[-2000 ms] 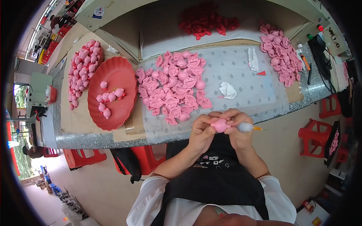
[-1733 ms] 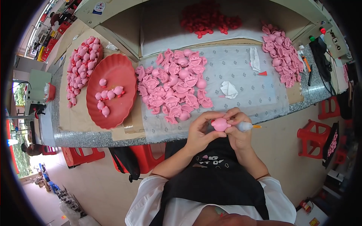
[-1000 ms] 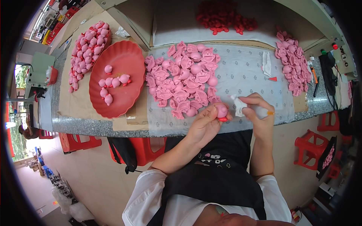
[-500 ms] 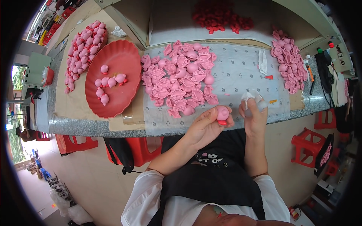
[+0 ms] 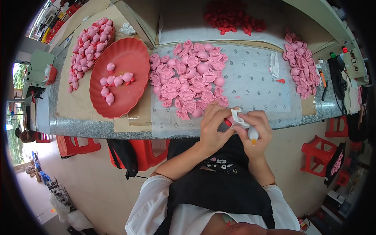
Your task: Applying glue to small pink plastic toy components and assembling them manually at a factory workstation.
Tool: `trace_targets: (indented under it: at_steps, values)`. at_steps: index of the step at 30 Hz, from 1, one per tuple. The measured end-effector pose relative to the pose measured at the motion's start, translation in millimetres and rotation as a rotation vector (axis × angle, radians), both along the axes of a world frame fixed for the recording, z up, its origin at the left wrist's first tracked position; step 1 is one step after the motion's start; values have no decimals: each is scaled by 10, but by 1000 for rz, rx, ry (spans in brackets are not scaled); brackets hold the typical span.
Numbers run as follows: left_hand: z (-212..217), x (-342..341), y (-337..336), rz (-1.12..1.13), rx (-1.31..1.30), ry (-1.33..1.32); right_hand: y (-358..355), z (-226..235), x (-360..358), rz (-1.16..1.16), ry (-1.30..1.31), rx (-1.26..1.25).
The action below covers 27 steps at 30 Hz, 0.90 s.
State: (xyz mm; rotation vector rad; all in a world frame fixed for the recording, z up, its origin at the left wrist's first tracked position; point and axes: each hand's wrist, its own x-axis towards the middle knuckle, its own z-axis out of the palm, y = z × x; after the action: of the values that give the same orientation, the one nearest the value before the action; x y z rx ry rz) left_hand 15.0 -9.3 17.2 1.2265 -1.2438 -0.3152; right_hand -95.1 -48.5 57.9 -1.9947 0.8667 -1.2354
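Close together over the table's front edge, both my hands work on a small pink figure with a red part (image 5: pixel 228 123). My left hand (image 5: pixel 213 127) is closed round the figure, and the fingers hide most of it. With my right hand (image 5: pixel 258 127) I grip a small whitish squeeze bottle (image 5: pixel 253 132), its orange tip pointing toward me. The same hand presses a crumpled white tissue (image 5: pixel 239 118) against the figure. Just beyond my left hand lies a spread of hollow pink shell pieces and round pink parts (image 5: pixel 184 78) on printed white paper (image 5: pixel 250 70).
On the left, a red scalloped dish (image 5: pixel 129 100) holds several pink figures, beside a heap of pink-and-red figures (image 5: pixel 90 47). More pink pieces (image 5: pixel 300 68) lie at right, near a pen (image 5: pixel 322 77). Red pieces (image 5: pixel 231 19) sit under the shelf. Red stools (image 5: pixel 319 154) stand below.
My right hand has moved left to meet the left hand, bringing the tissue onto the figure. The bottle's orange tip has swung from pointing right to pointing toward me.
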Motion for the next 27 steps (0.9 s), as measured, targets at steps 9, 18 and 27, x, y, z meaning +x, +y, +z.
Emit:
trace_targets:
  at_steps: [9, 18, 27]
  values:
    - [47, 17, -9, 126, 59, -169, -7, -109, -42, 217, 22, -237]
    - [16, 26, 17, -283, 117, 538, -298, -164, -295, -199, 148, 39]
    - [-116, -231, 19, -621, 103, 1421, -28, -209, -45, 93, -356, 313]
